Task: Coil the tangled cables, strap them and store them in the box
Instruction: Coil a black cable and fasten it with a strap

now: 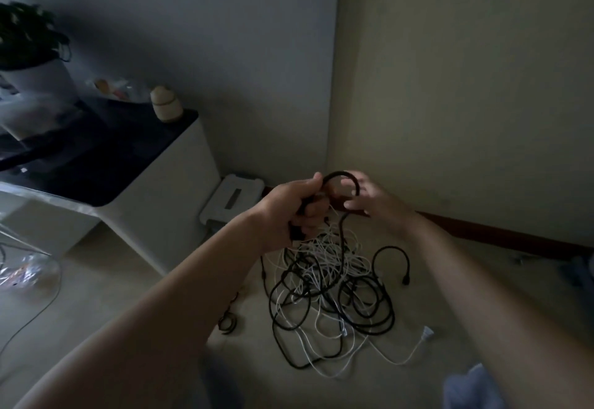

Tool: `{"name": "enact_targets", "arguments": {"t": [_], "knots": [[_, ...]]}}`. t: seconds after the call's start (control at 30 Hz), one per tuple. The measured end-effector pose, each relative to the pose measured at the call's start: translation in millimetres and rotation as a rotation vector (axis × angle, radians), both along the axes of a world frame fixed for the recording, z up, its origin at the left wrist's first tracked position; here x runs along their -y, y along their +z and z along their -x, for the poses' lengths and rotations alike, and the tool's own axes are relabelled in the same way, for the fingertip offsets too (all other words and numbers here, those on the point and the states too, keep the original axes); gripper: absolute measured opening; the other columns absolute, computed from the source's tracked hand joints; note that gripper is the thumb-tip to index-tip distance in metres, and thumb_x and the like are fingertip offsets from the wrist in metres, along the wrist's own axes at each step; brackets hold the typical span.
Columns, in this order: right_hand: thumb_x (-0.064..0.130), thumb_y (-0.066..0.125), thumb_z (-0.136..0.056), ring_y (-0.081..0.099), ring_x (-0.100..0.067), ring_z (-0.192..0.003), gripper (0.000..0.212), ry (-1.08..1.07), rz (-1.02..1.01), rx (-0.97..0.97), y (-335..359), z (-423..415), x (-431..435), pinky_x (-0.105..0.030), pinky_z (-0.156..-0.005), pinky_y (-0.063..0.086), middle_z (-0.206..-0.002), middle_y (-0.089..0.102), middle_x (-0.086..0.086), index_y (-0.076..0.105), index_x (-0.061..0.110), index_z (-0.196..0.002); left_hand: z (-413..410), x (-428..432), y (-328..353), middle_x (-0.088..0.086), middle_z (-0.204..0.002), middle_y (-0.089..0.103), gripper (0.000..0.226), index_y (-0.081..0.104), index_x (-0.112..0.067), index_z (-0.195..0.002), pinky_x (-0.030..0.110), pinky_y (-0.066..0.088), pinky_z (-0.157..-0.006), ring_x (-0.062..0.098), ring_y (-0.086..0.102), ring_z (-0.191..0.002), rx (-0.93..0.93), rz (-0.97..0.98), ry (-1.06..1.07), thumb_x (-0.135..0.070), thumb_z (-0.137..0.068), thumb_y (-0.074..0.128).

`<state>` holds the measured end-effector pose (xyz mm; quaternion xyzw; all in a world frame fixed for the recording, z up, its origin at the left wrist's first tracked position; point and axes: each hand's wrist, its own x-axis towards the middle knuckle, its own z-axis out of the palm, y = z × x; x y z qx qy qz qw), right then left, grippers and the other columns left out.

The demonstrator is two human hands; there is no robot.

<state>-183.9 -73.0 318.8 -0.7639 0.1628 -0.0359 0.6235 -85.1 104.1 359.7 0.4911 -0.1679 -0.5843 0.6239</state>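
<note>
Head view: my left hand is fisted around a thick black cable, which arches over to my right hand, whose fingers are loosely spread against it. The tangle of black and white cables lies on the floor below, near the wall's baseboard, with bare floor around it and a white cabinet well apart on the left.

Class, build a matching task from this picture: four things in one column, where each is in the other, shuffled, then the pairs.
1. black cable
2. tangled pile
3. potted plant
4. straps

A. on the floor, left of the pile
B. on the dark-topped cabinet
C. arched between left hand and right hand
D. on the floor below the hands

1-C, 2-D, 3-B, 4-A
</note>
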Motion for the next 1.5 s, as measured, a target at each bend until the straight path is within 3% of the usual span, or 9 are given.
{"name": "enact_targets", "arguments": {"t": [0.13,0.33,0.53,0.77,0.9,1.03,1.13,1.27,1.5], "knots": [[0.053,0.039,-0.101,0.066,-0.019,-0.107,0.037,-0.033,0.025,-0.066,-17,3,-5,-0.044,-0.097,0.046,-0.103,0.075,0.004,0.063,0.025,-0.104,-2,-8,10,-0.01,-0.049,0.028,0.029,0.051,-0.018,-0.082,0.018,0.024,-0.04,0.007,0.012,-0.041,-0.205,0.2,-0.023,-0.035,-0.101,0.036],[0.049,0.031,-0.107,0.066,-0.018,-0.065,0.048,-0.07,-0.172,-0.028,-37,2,-48,-0.021,-0.058,0.051,-0.061,0.057,0.002,0.052,0.014,-0.082,-10,-3,13,-0.008,-0.043,0.023,0.056,0.035,-0.024,-0.052,0.022,0.015,-0.039,0.009,0.014,-0.037,-0.284,0.307,0.25,-0.056,-0.097,0.045],[0.024,0.039,-0.109,0.049,-0.016,-0.046,0.023,-0.126,-0.217,-0.138,-55,12,-75,-0.029,-0.048,0.047,-0.066,0.05,-0.004,0.051,0.013,-0.092,-30,-1,16,-0.004,-0.073,0.067,0.045,0.064,-0.017,-0.109,0.015,0.032,-0.04,0.004,0.044,-0.041,-0.157,0.341,0.558,-0.046,-0.107,0.031],[0.037,0.046,-0.102,0.056,-0.007,-0.064,0.041,0.087,0.545,-0.265,-44,15,-93,-0.028,-0.058,0.037,-0.078,0.062,0.005,0.046,0.022,-0.14,-44,-2,11,0.006,-0.131,0.067,0.047,0.06,-0.016,-0.129,0.032,0.051,-0.092,0.023,0.066,-0.118,0.053,0.265,0.689,-0.043,-0.109,0.029],[0.046,0.043,-0.1,0.052,-0.028,-0.129,0.066,0.211,0.822,-0.337,-16,14,-91,-0.039,-0.096,0.043,-0.146,0.05,-0.012,0.028,0.011,-0.154,-34,6,1,0.001,-0.142,0.058,0.041,0.058,-0.022,-0.136,0.032,0.045,-0.102,0.022,0.058,-0.126,0.307,0.152,0.698,-0.038,-0.109,0.033],[0.045,0.044,-0.102,0.063,-0.025,-0.098,0.034,0.306,0.852,-0.303,9,17,-89,-0.033,-0.067,0.039,-0.11,0.064,-0.008,0.052,0.017,-0.12,-18,13,-15,-0.007,-0.137,0.059,0.037,0.056,-0.025,-0.135,0.037,0.041,-0.113,0.015,0.054,-0.131,0.698,0.08,0.584,-0.042,-0.106,0.041],[0.04,0.05,-0.1,0.058,-0.017,-0.068,0.022,0.246,0.823,-0.211,24,17,-78,-0.03,-0.055,0.037,-0.081,0.062,0.0,0.058,0.025,-0.086,-13,16,-25,0.003,-0.118,0.068,0.028,0.057,-0.014,-0.13,0.044,0.05,-0.105,0.022,0.065,-0.116,0.861,0.058,0.42,-0.022,-0.109,0.04],[0.045,0.059,-0.09,0.06,-0.014,-0.073,0.022,0.202,0.835,-0.122,34,19,-61,-0.03,-0.059,0.044,-0.085,0.066,0.011,0.069,0.039,-0.108,-17,7,-28,0.003,-0.088,0.072,0.037,0.065,-0.018,-0.096,0.04,0.054,-0.077,0.02,0.069,-0.079,1.264,-0.181,0.047,-0.042,-0.102,0.037],[0.037,0.07,-0.079,0.068,-0.011,-0.078,0.023,0.082,0.809,0.079,25,21,-41,-0.035,-0.067,0.056,-0.086,0.071,0.012,0.055,0.041,-0.096,-13,10,-19,-0.004,-0.05,0.054,0.068,0.063,-0.015,-0.076,0.02,0.039,-0.046,0.007,0.046,-0.038,0.92,-0.398,-0.175,-0.068,-0.096,0.027]]}}
